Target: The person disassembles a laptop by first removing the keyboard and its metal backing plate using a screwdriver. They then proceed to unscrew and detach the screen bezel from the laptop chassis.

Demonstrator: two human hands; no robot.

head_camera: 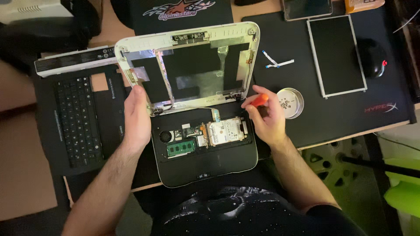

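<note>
— Two hands on one small opened laptop [203,148]; how much room is around it?

— Its front edge hangs just past the table [326,135] edge, toward the person's lap. On the left lies a removed black keyboard panel [78,120], close beside the base. On the right a black mat [323,113] has bare space between the base and a small round metal dish [290,102] holding screws. Farther right a loose flat screen panel [336,54] lies, with a black mouse [372,57] beyond it.

— Which way does the laptop lie?

— Long axis left to right. The base shows a green memory board [180,148] and a silver drive [225,131]. The white lid frame [188,65], its screen gone, tilts back away from the person, hinged along the base's far edge.

— And the hands?

— Left hand [136,118] comes up from lower left, forearm angled inward, fingers [139,94] wrapped on the lid frame's lower left corner. Right hand [267,116] comes from lower right, fingers pinched narrow round an orange-handled screwdriver [259,100], which sits by the right hinge; its tip is hidden, so I cannot tell what it touches.
</note>
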